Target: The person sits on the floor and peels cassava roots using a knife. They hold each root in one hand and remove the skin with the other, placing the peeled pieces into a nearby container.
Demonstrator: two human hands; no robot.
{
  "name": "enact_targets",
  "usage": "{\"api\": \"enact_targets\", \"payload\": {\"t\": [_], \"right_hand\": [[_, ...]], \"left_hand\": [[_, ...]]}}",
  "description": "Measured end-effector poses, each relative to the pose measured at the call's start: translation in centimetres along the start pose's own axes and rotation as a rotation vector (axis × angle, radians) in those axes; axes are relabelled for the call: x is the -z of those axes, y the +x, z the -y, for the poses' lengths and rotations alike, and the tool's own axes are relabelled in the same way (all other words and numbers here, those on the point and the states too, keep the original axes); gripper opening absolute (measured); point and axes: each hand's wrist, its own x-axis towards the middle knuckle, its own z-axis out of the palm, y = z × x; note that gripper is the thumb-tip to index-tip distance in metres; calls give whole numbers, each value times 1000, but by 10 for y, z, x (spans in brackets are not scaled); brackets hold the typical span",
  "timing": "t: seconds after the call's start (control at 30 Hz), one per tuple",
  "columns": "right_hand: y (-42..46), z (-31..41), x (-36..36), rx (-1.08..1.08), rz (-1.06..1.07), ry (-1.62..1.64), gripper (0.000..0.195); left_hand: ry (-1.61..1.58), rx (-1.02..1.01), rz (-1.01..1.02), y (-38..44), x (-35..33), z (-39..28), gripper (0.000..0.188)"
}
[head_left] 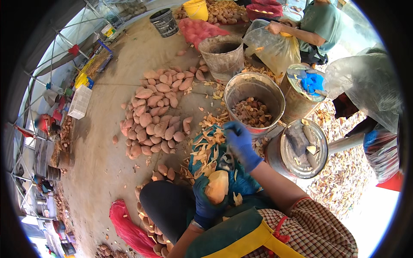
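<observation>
My left hand (208, 201), in a blue knit glove with a dark green palm, grips a peeled sweet potato (217, 187) above my lap. My right hand (240, 143), in a blue glove, is raised beyond it near the rim of a metal bucket; its fingers are curled and blurred. Just below it a peeler-like metal tool (226, 160) shows partly; its hold on the hand cannot be made out. Peel strips (206, 151) lie over the teal plastic sheet (240, 180) on my lap. The bucket (279, 106) has small sweet potato pieces at its bottom.
Unpeeled sweet potatoes (155, 113) are heaped on the floor ahead to the left. A lidded drum (317, 169) with tools on it stands at right, another drum (292, 87) behind. A person (317, 29) sits beyond with a clear plastic bag (274, 45). A red mesh bag (129, 229) lies lower left.
</observation>
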Motion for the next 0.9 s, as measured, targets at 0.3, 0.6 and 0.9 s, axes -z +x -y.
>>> {"api": "enact_targets", "payload": {"t": [0.3, 0.6, 0.9], "right_hand": [[18, -1, 19, 142, -147, -277, 18], [-5, 4, 27, -125, -6, -6, 20], [-12, 13, 27, -74, -12, -1, 19]], "left_hand": [[-199, 285, -62, 2, 12, -17, 77], [-1372, 906, -67, 11, 40, -30, 56], [-1347, 967, 37, 17, 48, -46, 60]]}}
